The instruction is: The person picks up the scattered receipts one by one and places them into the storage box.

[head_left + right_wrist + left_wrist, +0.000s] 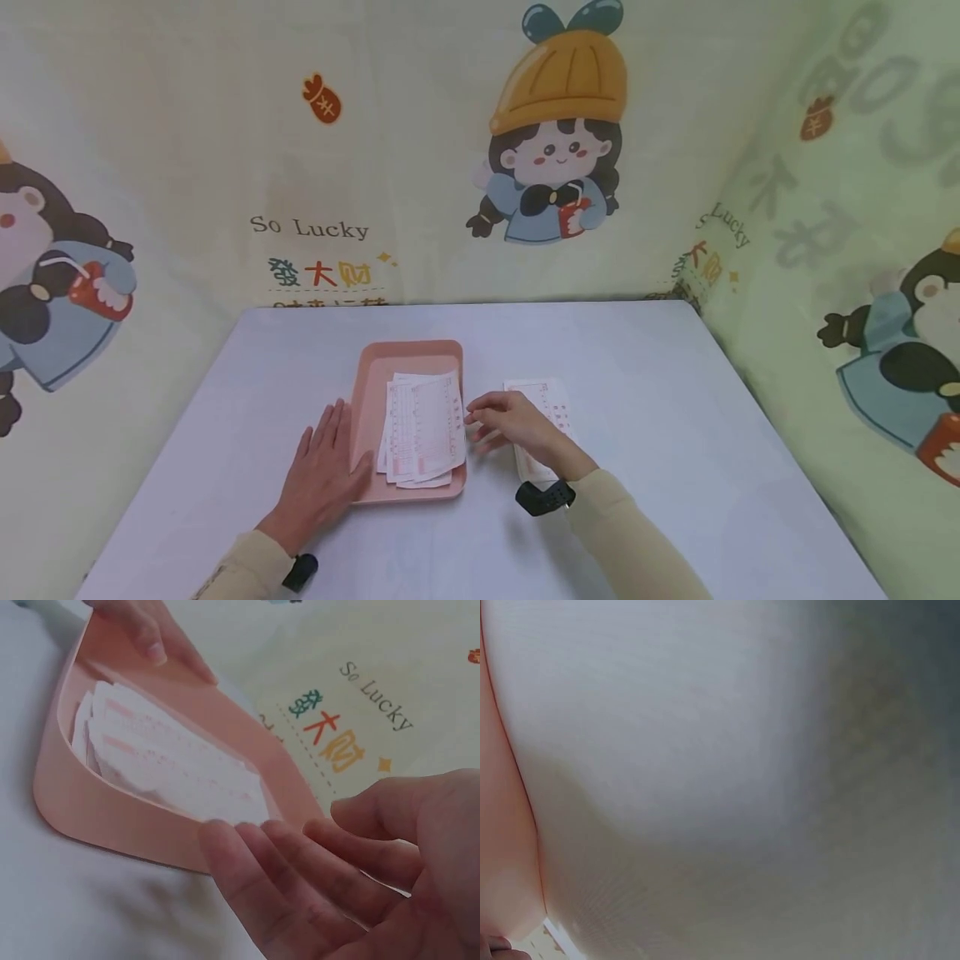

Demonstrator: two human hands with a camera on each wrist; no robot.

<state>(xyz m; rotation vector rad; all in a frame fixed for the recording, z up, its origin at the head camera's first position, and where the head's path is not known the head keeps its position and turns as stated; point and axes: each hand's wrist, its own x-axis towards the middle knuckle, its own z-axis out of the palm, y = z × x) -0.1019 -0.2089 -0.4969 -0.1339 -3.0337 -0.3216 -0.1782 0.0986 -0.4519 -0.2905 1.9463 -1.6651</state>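
A pink tray (370, 375) stands on the table with a loose, overlapping pile of printed paper slips (437, 421) in it. My left hand (321, 471) lies along the tray's left rim, fingers straight, thumb reaching over the near-left edge. Just off the right side is my right hand (517, 423), its fingers bent loosely with nothing between them. In the right wrist view, those fingers (262, 892) appear in front of the tray wall (127, 821). Under the right forearm, partly hidden, lies another batch of printed slips (553, 393). The left wrist view shows mostly blurred pale surface and some skin (506, 847).
The white table (622, 358) reaches back to a wall cloth (427, 167) printed with cartoon figures and lettering. A similar cloth (787, 275) hangs at the right. Dark bands (545, 497) circle both wrists.
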